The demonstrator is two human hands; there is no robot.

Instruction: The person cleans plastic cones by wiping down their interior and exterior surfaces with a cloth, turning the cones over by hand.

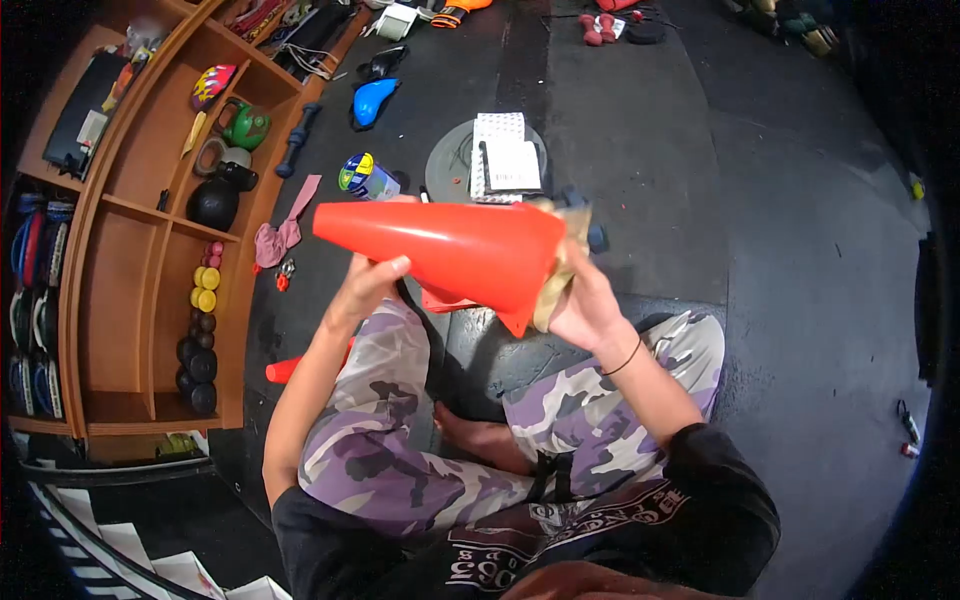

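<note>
Many weights to see in the wooden shelf unit (120, 355) at far left: a green kettlebell (246, 128) above a black ball (212, 205), with yellow dumbbells (205, 290) lower down. Next, on the dark floor (640, 130), a pink cloth (274, 244) and, partly behind the left forearm, a smaller red-orange piece (283, 371). Held sideways above the crossed legs, narrow end to the left: an orange cone (430, 245). Clamped around its narrower part with the left hand (372, 285), thumb on the near side. Beyond, a clear canister with a blue and yellow top (367, 178), then a round grey disc (450, 165) bearing a white box (513, 165). At the cone's wide end, crumpled tan material (548, 300), touched by the right hand (590, 302), set well apart from the left; too hidden at the fingertips to tell how tightly closed. Just past the wide end, a blue dumbbell (597, 238), partly covered.
</note>
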